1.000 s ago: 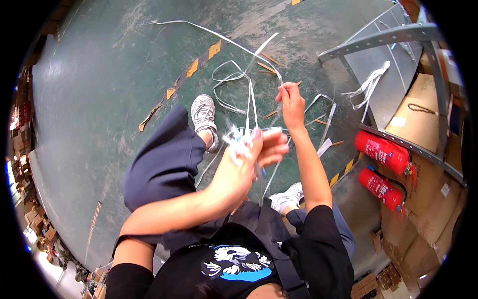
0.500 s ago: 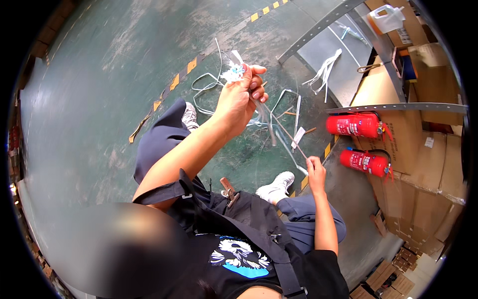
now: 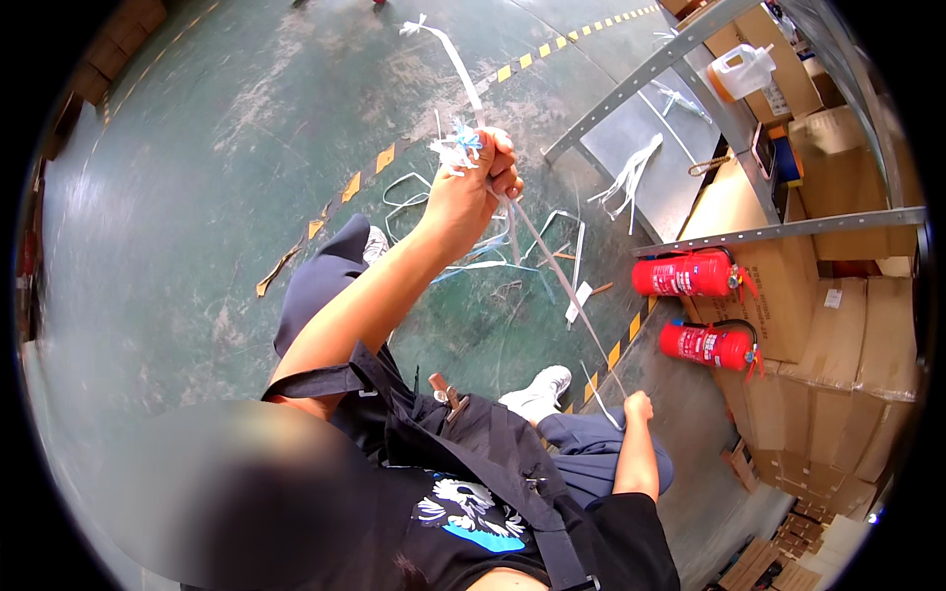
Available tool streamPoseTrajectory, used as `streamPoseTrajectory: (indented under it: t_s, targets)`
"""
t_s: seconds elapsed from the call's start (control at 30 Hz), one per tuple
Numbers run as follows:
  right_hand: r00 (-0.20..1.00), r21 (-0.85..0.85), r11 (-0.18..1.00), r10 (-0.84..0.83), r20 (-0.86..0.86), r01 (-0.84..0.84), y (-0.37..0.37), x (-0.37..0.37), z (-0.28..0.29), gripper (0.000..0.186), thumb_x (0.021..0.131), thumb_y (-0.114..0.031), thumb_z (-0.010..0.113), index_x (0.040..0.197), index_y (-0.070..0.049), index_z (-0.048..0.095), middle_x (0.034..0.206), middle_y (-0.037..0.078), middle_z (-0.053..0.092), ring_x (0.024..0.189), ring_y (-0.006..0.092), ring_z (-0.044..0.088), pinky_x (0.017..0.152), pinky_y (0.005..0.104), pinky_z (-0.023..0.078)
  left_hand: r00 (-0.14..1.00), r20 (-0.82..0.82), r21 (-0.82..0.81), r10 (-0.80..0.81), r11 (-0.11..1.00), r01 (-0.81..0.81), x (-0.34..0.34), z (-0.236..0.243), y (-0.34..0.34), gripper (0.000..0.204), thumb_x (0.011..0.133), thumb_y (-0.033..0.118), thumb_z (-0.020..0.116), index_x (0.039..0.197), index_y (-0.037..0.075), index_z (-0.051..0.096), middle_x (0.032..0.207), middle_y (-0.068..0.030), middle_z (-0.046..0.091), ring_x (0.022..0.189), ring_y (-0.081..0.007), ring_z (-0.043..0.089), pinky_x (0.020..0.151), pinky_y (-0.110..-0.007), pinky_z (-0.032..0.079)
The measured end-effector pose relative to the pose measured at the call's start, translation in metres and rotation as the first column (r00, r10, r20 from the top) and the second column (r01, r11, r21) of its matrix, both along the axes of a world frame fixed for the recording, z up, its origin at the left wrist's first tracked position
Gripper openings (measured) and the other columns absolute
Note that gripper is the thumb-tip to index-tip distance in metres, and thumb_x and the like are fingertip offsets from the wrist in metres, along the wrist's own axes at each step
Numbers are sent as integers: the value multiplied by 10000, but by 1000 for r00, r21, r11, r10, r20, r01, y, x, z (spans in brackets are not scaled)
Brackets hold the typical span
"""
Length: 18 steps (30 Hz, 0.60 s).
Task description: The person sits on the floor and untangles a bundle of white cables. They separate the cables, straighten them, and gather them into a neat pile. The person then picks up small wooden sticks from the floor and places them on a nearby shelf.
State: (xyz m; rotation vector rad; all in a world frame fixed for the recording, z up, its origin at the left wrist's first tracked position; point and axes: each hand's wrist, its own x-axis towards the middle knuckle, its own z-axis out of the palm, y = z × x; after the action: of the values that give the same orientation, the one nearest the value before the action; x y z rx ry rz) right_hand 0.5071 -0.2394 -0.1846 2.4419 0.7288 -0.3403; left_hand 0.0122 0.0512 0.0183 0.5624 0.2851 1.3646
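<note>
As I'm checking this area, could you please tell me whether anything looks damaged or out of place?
Yes. The striped floor tape beyond the left knee looks damaged: ragged, with gaps in its yellow. Loose straps also lie strewn across the floor, which looks untidy.

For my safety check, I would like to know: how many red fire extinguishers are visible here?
2. The upper extinguisher is beside the shelf's metal rail; the lower extinguisher is just below it in the picture, by the cardboard boxes. Others may be hidden.
</note>
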Motion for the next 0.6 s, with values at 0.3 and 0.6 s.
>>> streamPoseTrajectory:
  t_s: [0.3,0.6]
  targets:
    - [957,-125,961,-221,187,246,-28,62,38,318,903,-184,501,1175,-100,642,1249,81,603,1159,251,577,930,395,489,995,66,-8,70,998,-70,-29,7,16,309,946,393,498,908,87,516,705,21,357,611,-111,380,630,-293,377]
    - [955,-159,964,-171,244,213,-42,120,57,299,902,-189,511,1148,-116,665,1196,71,636,1099,273,613,852,455,526,985,74,-5,153,988,-153,-51,18,18,302,951,405,483,898,109,503,708,21,362,607,-111,357,626,-282,363]
